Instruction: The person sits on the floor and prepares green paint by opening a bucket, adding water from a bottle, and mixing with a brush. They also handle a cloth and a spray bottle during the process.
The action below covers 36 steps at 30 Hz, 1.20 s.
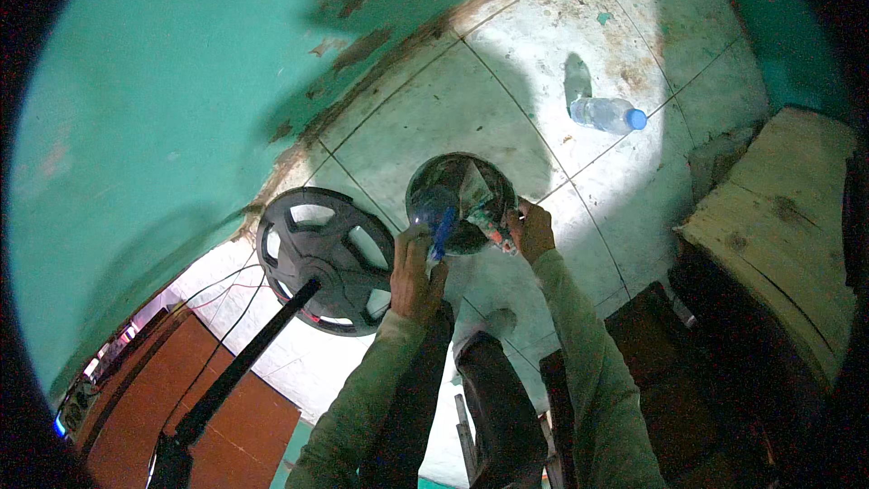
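A dark round bucket stands on the tiled floor in front of me, its inside partly in shadow. My left hand is at its near left side, fingers closed on a narrow blue plastic piece. Beside that piece a rounded, bluish see-through shape shows within the rim; its kind is unclear. At the right rim, the fingers of my right hand pinch a crumpled plastic packet with red and green print. The packet's pale, see-through part reaches up over the bucket's opening.
A clear bottle with a blue cap lies on the far right floor. Left of the bucket is a black spoked wheel-like base with a pole and thin wires. A green wall rises left; a worn wooden board stands right.
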Motion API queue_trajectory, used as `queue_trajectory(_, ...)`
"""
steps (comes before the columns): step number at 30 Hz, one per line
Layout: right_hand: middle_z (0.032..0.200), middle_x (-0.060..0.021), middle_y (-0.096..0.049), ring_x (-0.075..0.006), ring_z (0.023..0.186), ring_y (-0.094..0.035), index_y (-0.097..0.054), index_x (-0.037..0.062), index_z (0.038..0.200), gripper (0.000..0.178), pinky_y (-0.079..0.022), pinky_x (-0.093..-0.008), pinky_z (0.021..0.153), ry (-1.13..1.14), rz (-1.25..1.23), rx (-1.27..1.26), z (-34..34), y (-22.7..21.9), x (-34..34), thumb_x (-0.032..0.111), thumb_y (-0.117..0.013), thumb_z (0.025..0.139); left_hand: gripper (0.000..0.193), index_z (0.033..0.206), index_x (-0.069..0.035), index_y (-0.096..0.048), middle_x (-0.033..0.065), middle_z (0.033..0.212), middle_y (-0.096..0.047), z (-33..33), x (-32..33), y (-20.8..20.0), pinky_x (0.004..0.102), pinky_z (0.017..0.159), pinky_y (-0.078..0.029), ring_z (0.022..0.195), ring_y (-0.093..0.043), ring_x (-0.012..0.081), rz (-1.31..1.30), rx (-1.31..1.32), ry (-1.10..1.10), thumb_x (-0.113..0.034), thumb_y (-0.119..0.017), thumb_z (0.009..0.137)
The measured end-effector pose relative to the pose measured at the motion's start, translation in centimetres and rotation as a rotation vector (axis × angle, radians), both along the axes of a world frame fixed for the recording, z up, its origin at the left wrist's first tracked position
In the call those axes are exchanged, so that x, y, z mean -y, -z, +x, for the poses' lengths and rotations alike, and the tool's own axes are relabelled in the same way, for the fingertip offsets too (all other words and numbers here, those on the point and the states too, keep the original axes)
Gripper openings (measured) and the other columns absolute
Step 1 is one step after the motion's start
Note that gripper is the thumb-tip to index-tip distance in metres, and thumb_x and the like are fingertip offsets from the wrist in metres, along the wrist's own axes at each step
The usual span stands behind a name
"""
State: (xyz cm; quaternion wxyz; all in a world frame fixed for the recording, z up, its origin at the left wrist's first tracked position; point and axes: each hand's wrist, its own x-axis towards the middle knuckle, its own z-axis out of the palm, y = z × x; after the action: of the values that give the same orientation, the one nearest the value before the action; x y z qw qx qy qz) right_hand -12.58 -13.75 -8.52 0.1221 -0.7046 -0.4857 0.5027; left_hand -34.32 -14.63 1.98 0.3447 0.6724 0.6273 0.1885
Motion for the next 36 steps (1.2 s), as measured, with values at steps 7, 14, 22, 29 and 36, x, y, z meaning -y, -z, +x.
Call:
queue_trajectory(7, 0.075, -0.0186, -0.064, -0.0278, 0.066, -0.064, -0.061, -0.0008, 0.105, 0.028, -0.049, -0.0380, 0.064, 0.125, 0.008, -0.043, 0.5, -3.6, 2.4, 0.016, -0.054, 0.084, 0.053, 0.129, -0.002, -0.043, 0.0204, 0.127, -0.047, 1.6, -0.2, 1.9, 0.0442, 0.096, -0.040, 0.116, -0.047, 0.0399, -0.040, 0.054, 0.125, -0.008, -0.064, 0.081)
queue_trajectory(14, 0.076, -0.0166, -0.064, -0.0249, 0.065, -0.062, -0.061, -0.0001, 0.106, 0.029, -0.048, -0.0366, 0.063, 0.139, 0.111, -0.128, 2.6, -3.0, 5.2, 0.019, -0.053, 0.086, 0.066, 0.136, -0.004, -0.035, 0.0196, 0.135, -0.040, 1.2, -0.8, 1.5, 0.0436, 0.104, -0.034, 0.127, -0.038, 0.0398, -0.212, 0.215, 0.070, -0.007, -0.066, 0.077)
queue_trajectory(22, 0.077, -0.0110, -0.065, -0.0130, 0.061, -0.057, -0.058, 0.0015, 0.119, 0.033, -0.048, -0.0283, 0.057, 0.165, 0.060, -0.174, 3.6, -4.8, 6.4, 0.013, -0.051, 0.089, 0.087, 0.145, -0.009, -0.020, 0.0137, 0.151, -0.019, -1.9, 2.6, 1.6, 0.0446, 0.113, -0.018, 0.140, -0.018, 0.0316, -0.234, 0.346, -0.059, -0.010, -0.064, 0.070)
queue_trajectory(29, 0.079, -0.0114, -0.064, -0.0128, 0.063, -0.058, -0.057, 0.0005, 0.119, 0.034, -0.049, -0.0310, 0.059, 0.175, 0.136, -0.174, 3.3, -8.8, 5.1, 0.019, -0.054, 0.090, 0.065, 0.144, -0.016, -0.029, 0.0089, 0.129, -0.050, -0.3, 3.4, 3.2, 0.0403, 0.086, -0.050, 0.108, -0.054, 0.0212, -0.874, 0.757, -0.478, -0.024, -0.060, 0.088)
queue_trajectory(36, 0.102, -0.0211, -0.065, -0.0275, 0.092, -0.064, -0.052, -0.0043, 0.122, 0.046, -0.050, -0.0376, 0.082, -0.010, -0.060, -0.267, 7.8, -10.4, 2.2, 0.026, -0.057, 0.088, 0.051, 0.140, -0.012, -0.035, 0.0075, 0.118, -0.058, 1.3, 3.0, 3.9, 0.0335, 0.074, -0.055, 0.098, -0.060, 0.0187, -0.659, 0.741, -0.444, -0.010, -0.052, 0.092)
